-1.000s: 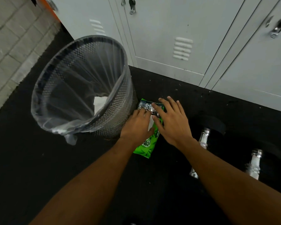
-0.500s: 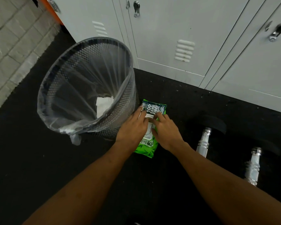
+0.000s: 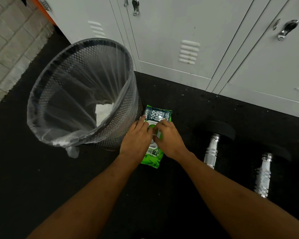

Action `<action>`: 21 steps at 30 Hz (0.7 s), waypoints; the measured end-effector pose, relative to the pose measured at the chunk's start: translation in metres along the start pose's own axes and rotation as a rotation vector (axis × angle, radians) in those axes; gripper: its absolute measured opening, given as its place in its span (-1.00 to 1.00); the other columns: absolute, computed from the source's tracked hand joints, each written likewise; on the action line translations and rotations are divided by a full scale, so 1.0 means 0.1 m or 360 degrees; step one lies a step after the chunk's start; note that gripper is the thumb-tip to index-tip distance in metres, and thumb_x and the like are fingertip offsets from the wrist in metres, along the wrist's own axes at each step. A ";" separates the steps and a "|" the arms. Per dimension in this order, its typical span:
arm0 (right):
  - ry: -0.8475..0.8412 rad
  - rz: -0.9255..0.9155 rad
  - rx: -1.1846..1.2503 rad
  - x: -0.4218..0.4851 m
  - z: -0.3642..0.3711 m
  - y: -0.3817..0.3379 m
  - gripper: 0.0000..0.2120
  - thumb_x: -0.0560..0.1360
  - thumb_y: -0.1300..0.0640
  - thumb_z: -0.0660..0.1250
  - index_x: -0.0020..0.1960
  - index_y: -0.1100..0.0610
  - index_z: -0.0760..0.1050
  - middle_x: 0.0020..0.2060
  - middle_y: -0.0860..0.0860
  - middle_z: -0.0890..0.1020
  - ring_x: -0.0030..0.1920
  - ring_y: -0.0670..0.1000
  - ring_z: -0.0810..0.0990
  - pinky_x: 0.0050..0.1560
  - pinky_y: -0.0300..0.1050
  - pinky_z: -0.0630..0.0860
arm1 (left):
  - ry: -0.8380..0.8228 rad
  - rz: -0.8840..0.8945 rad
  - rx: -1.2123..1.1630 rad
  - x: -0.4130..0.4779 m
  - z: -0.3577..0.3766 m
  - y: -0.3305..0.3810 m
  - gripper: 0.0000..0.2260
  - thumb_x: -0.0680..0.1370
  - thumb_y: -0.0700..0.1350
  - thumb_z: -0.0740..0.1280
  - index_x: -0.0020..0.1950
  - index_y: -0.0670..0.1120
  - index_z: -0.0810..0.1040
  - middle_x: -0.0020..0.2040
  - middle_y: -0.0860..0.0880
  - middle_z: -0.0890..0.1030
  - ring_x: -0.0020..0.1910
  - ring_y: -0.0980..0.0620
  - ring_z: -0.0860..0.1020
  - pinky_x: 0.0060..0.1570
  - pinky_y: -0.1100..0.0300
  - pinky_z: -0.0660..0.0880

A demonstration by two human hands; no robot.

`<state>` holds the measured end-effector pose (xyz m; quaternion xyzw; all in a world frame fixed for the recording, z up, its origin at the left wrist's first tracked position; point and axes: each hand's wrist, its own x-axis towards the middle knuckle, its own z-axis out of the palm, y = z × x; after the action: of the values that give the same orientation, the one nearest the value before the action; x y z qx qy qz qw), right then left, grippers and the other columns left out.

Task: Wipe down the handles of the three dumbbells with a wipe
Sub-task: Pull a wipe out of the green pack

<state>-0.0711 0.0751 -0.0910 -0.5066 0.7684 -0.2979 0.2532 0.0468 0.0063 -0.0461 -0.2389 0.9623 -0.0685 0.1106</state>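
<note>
Wipe pack (image 3: 158,115) on floor (image 3: 41,187) between bin (image 3: 126,107) and dumbbells (image 3: 211,150) — lockers (image 3: 171,31) behind

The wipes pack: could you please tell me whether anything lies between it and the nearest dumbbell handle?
Nothing visible does: only bare black floor lies between the wipes pack and the nearest dumbbell handle, to its right.
</note>
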 end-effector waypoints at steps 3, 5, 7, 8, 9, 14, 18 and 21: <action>-0.0054 0.0042 0.0200 -0.05 -0.03 -0.03 -0.90 0.40 0.13 0.35 -0.09 0.09 0.52 -0.19 -0.07 0.61 -0.17 -0.01 0.58 -0.09 0.06 0.53 | 0.0049 0.0032 -0.0017 -0.05 0.00 -0.03 -0.73 0.55 -0.16 0.24 0.22 -0.18 0.53 0.28 -0.21 0.53 0.50 -0.18 0.25 0.41 -0.02 0.23; -0.0073 0.0133 0.0240 -0.06 -0.05 -0.02 -0.88 0.45 0.12 0.29 -0.05 0.09 0.55 -0.22 -0.04 0.63 -0.23 0.00 0.60 -0.11 0.04 0.55 | 0.0100 0.0067 0.0003 -0.08 0.01 -0.05 -0.79 0.48 -0.20 0.34 0.10 -0.20 0.61 0.18 -0.23 0.60 0.44 -0.21 0.36 0.40 -0.08 0.28; -0.0077 0.0112 0.0062 -0.03 -0.06 -0.01 -0.83 0.50 0.16 0.27 0.04 0.12 0.59 -0.10 0.04 0.62 -0.14 0.06 0.60 -0.05 0.04 0.53 | 0.0136 0.0105 0.0047 -0.13 -0.01 -0.05 -0.82 0.41 -0.20 0.43 0.00 -0.19 0.65 0.13 -0.21 0.63 0.41 -0.21 0.39 0.43 -0.14 0.21; -0.0084 0.0059 -0.0090 -0.01 -0.06 -0.01 -0.81 0.52 0.17 0.27 0.08 0.12 0.60 -0.04 0.07 0.60 -0.10 0.10 0.60 -0.03 0.04 0.51 | 0.0148 0.0123 0.0070 -0.16 -0.01 -0.05 -0.82 0.39 -0.19 0.45 -0.03 -0.19 0.65 0.12 -0.20 0.63 0.41 -0.21 0.39 0.45 -0.16 0.16; -0.0102 -0.0008 -0.0256 0.01 -0.07 -0.02 -0.79 0.54 0.16 0.27 0.12 0.11 0.60 -0.01 0.08 0.58 -0.07 0.13 0.59 -0.01 0.03 0.48 | 0.0156 0.0136 0.0087 -0.19 -0.01 -0.05 -0.83 0.39 -0.18 0.45 -0.05 -0.18 0.66 0.11 -0.19 0.63 0.42 -0.21 0.37 0.45 -0.18 0.11; -0.0106 -0.0245 -0.0751 0.03 -0.04 -0.09 -0.81 0.52 0.08 0.32 0.08 0.11 0.61 0.02 0.07 0.54 0.00 0.13 0.56 -0.03 0.00 0.41 | 0.0156 0.0132 0.0105 -0.26 -0.03 -0.08 -0.85 0.44 -0.15 0.38 -0.05 -0.17 0.66 0.15 -0.19 0.60 0.44 -0.21 0.34 0.47 -0.21 0.05; -0.0048 -0.0229 -0.0890 0.06 0.00 -0.17 -0.86 0.47 0.10 0.36 -0.01 0.11 0.63 0.00 0.06 0.57 0.02 0.14 0.56 0.00 0.01 0.41 | 0.0117 0.0123 0.0085 -0.26 -0.07 -0.07 -0.81 0.40 -0.13 0.45 -0.01 -0.15 0.67 0.18 -0.18 0.59 0.41 -0.21 0.38 0.46 -0.20 0.07; -0.0074 -0.0245 -0.0967 0.10 0.03 -0.21 -0.84 0.50 0.11 0.31 0.03 0.09 0.62 0.05 0.03 0.58 0.09 0.12 0.53 0.10 0.03 0.38 | 0.0123 0.0118 0.0073 -0.28 -0.06 -0.06 -0.80 0.39 -0.14 0.48 -0.01 -0.15 0.67 0.18 -0.18 0.59 0.38 -0.21 0.42 0.44 -0.20 0.16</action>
<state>-0.0599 0.0587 -0.0792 -0.6224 0.7757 -0.0612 0.0845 0.0716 0.0146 -0.0338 -0.1977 0.9722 -0.0955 0.0812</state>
